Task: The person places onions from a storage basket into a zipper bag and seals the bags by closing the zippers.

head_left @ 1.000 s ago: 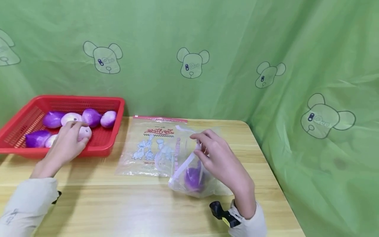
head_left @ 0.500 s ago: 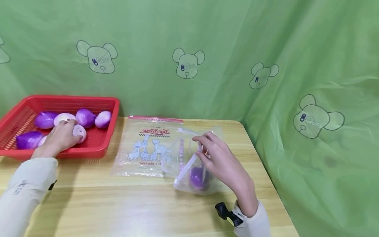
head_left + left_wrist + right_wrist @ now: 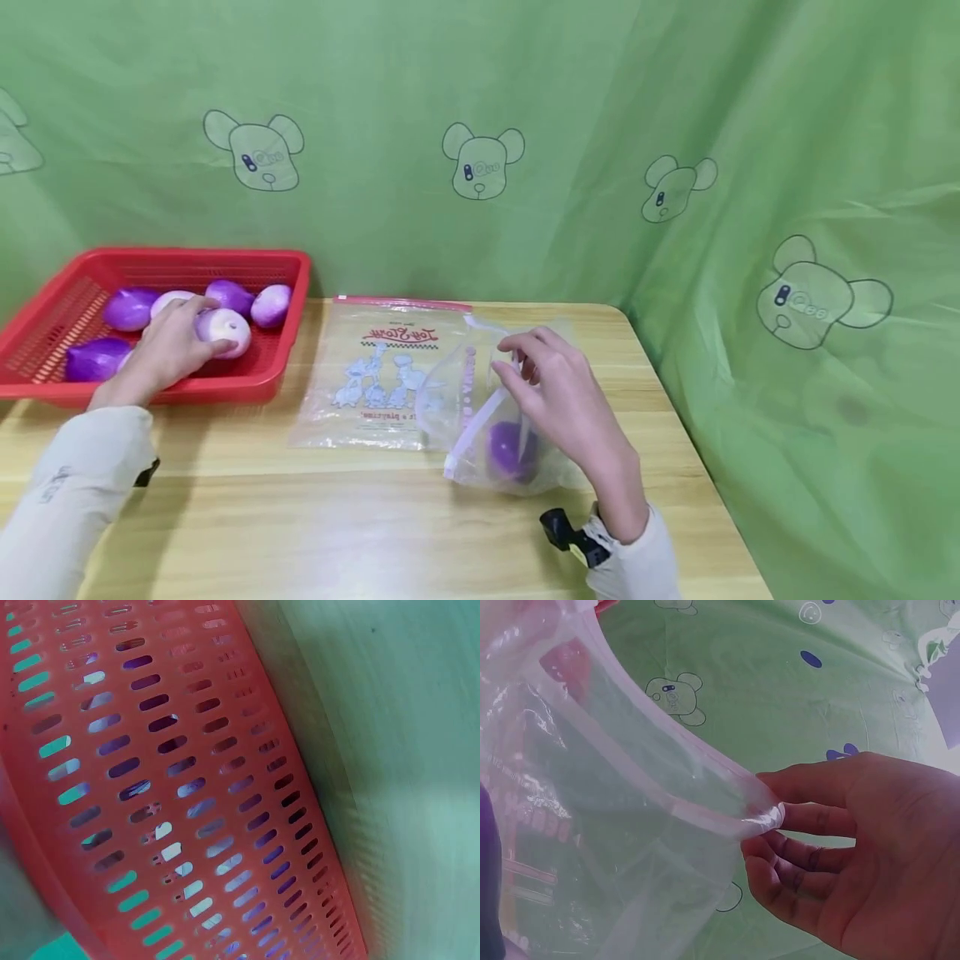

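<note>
In the head view my left hand (image 3: 168,342) reaches over the front rim of a red basket (image 3: 279,367) and grips a pale purple onion (image 3: 228,329), thumb at its near side. Other onions, some deep purple and some whitish, lie around it, including a purple onion (image 3: 97,360) at the left. My right hand (image 3: 566,392) pinches the edge of a clear zip bag (image 3: 453,392), its mouth spread toward the left. Inside sits a purple onion (image 3: 512,450). The right wrist view shows the bag's rim (image 3: 712,817) between thumb and fingers; in the left wrist view the basket wall (image 3: 165,765) hides the left hand's grip.
A flat printed bag (image 3: 382,375) with a pink zip strip lies on the wooden table (image 3: 360,517) between the basket and the zip bag, which partly overlaps it. A green curtain (image 3: 375,217) with mouse-like prints hangs behind and along the right side.
The left hand has shifted slightly right in the basket with the gripped onion, which now shows more fully. The right hand keeps pinching the bag, its mouth a little wider. The head view swayed slightly.
</note>
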The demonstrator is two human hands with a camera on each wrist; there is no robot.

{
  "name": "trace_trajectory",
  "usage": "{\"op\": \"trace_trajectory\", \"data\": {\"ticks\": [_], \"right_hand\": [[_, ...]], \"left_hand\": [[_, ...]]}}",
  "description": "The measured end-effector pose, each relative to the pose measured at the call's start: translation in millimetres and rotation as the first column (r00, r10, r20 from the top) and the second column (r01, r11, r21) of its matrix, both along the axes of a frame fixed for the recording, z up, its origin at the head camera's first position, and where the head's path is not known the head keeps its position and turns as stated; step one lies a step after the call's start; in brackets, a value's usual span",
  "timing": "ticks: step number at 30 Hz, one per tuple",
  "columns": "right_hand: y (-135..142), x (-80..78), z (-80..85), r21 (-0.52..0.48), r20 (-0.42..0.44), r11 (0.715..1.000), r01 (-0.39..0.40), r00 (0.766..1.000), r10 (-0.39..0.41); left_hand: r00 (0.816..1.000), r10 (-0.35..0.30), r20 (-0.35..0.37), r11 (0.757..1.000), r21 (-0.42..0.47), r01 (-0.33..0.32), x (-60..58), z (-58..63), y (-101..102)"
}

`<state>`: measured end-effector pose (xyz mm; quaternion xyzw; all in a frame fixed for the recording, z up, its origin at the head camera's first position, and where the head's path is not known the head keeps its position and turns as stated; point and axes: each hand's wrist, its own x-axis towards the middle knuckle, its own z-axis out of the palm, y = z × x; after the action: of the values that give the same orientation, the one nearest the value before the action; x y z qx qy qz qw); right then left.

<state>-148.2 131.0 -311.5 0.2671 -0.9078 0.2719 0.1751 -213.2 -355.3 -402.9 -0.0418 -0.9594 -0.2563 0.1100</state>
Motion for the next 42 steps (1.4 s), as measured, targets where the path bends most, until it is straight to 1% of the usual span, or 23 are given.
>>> {"op": "trace_trajectory", "data": {"ticks": [4,9,11,13,18,20,23,26,28,31,33,37,42], "right_hand": [[2.6,-0.7,-0.5,0.0,0.002,1.0,0.003,1.0,-0.003],[5.3,-1.1,-2.2,0.004,0.003,1.0,0.002,1.0,-0.002],[5.9,-1.3,-2.8,0.005,0.006,1.0,0.005,1.0,-0.005],[5.9,-1.6,-3.0,0.006,0.011,1.0,0.004,1.0,-0.004],[5.7,-2.1,-1.5,0.01,0.013,1.0,-0.004,1.0,0.004],[6.2,-2.2,-0.6,0.01,0.009,1.0,-0.003,1.0,0.003],[6.7,-2.2,0.5,0.011,0.007,1.0,0.0,1.0,0.0],[6.9,-2.0,0.9,0.016,0.011,1.0,0.003,1.0,-0.003],[7.0,-2.0,0.8,0.019,0.011,1.0,0.006,1.0,-0.006],[6.9,-2.2,0.5,0.023,0.007,1.0,0.009,1.0,-0.01],[7.0,-2.3,0.2,0.024,0.007,1.0,0.011,1.0,-0.011],[7.0,-1.8,0.0,0.021,0.009,1.0,0.013,1.0,-0.013],[7.9,-1.2,0.3,0.02,0.016,1.0,0.015,1.0,-0.016]], "left_hand": [[0.996,0.003,-0.092,1.0,0.023,-0.001,1.9,0.6,5.6],[0.979,0.017,-0.201,0.999,0.048,-0.008,6.5,-0.7,10.7],[0.974,0.031,-0.226,0.998,0.068,-0.016,8.8,-1.2,13.3],[0.971,0.063,-0.23,0.995,0.086,-0.044,12.0,-0.6,16.3],[0.966,0.17,-0.193,0.98,0.135,-0.146,19.5,3.2,27.2],[0.962,0.191,-0.197,0.974,0.156,-0.161,19.7,3.0,33.4],[0.951,0.189,-0.243,0.971,0.188,-0.145,19.5,2.0,43.3],[0.942,0.182,-0.281,0.967,0.224,-0.12,22.0,3.6,54.1],[0.939,0.201,-0.28,0.956,0.264,-0.126,25.5,5.9,62.5],[0.935,0.247,-0.254,0.935,0.317,-0.161,32.6,10.0,76.9],[0.931,0.265,-0.25,0.925,0.339,-0.172,37.2,12.0,86.3],[0.924,0.25,-0.29,0.928,0.345,-0.142,45.3,14.7,100.4],[0.91,0.231,-0.345,0.935,0.336,-0.11,54.8,17.6,111.9]]}}
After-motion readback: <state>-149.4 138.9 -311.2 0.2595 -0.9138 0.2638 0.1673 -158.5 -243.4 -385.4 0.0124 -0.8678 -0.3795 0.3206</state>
